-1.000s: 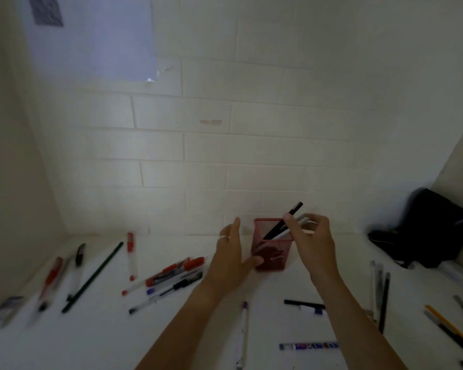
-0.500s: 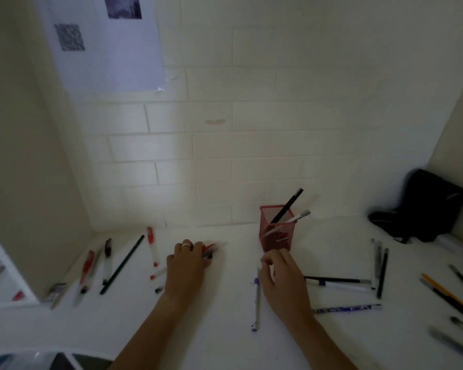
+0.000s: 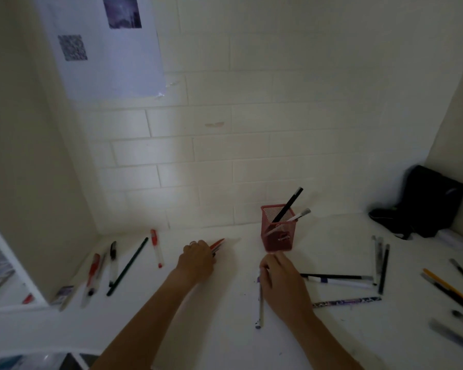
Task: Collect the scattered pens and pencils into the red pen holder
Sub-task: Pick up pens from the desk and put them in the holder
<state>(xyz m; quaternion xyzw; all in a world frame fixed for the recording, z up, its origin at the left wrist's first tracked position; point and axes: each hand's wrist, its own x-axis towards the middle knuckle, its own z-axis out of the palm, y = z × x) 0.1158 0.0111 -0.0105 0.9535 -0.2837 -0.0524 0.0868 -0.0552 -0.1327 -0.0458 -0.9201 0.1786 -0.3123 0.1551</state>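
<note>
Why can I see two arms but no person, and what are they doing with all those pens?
The camera sits on the person's head and looks down, so you only see their own arms. There is no machine here, just bare hands. The left hand curls over a bunch of red and dark pens on the white desk. The right hand reaches down to a purple-tipped pen. The red pen holder stands by the wall with a black pencil and a grey-tipped pen already inside. More pens lie scattered on both sides.
</note>
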